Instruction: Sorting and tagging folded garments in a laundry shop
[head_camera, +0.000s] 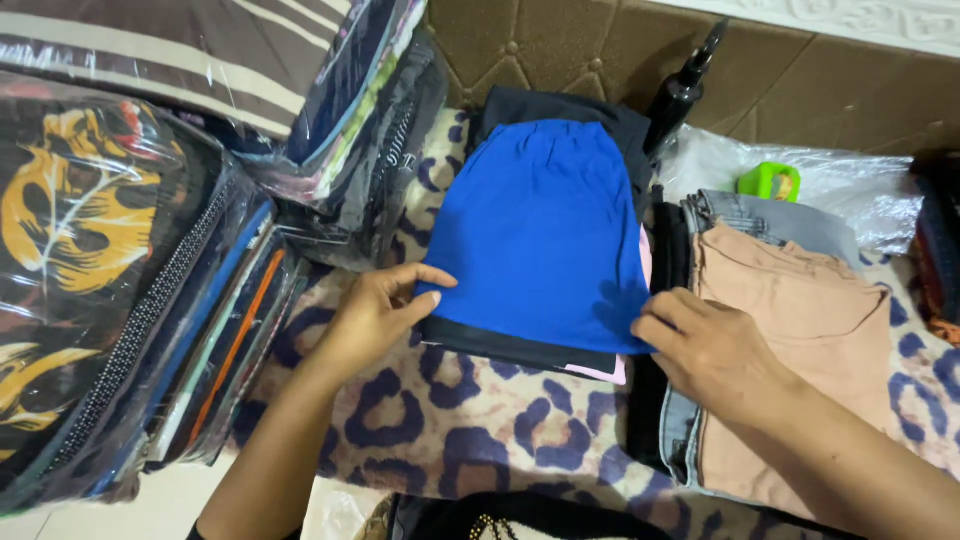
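On the leopard-print blanket (470, 420), both hands pinched the lower corners of the folded blue garment (545, 235), left hand (375, 315) and right hand (705, 350), seemingly squaring it atop a dark stack (520, 348); next called for even smoothing.

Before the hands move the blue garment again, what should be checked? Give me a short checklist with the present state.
1. Left hand grips the blue garment at its lower left corner: ok.
2. Right hand on its lower right corner: ok.
3. Blue garment lies flat on the dark folded pile: ok.
4. Peach garment stack beside stays apart: ok.
5. Black spray bottle stable: cannot tell.
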